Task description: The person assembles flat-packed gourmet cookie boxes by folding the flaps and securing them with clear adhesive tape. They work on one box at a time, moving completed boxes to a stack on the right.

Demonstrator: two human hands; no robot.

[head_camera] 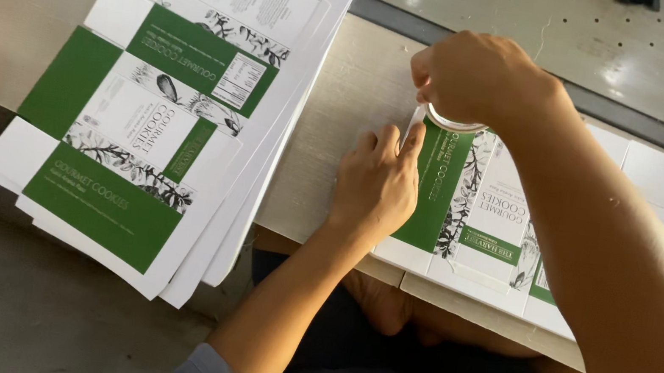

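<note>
A box-making workshop.
A big stack of flat boxes (163,104) lies on a plain bench (342,111), by a metal top with holes (590,41).

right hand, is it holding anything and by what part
The right hand grips a small roll of clear tape from above, around its rim. The left hand holds nothing; it presses flat on the unfolded carton.

Green-and-white flat carton blank (477,223) lies unfolded on the table edge.

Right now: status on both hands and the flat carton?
Left hand pressing flat on the carton's left edge flap. Right hand gripping a small roll of clear tape at the carton's top edge. Stack of flat cartons lies apart, left.
</note>
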